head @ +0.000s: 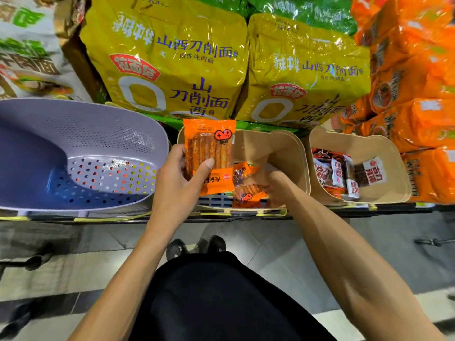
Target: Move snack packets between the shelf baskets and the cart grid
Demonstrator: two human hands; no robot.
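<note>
My left hand [176, 178] grips an orange snack packet [211, 143] upright, thumb across its front, over the left edge of the middle beige basket [290, 153]. My right hand [266, 180] reaches down into that basket, fingers curled among more orange packets [246, 193]; it is blurred and what it holds is hidden. A second beige basket [391, 168] to the right holds several red, white and brown packets [344, 175].
A large lilac perforated basket [81, 134] stands on the shelf at the left. Big yellow noodle bags [172, 60] and orange bags [413, 94] are stacked behind the baskets. The shelf edge [123, 219] runs across, with tiled floor and my shoes below.
</note>
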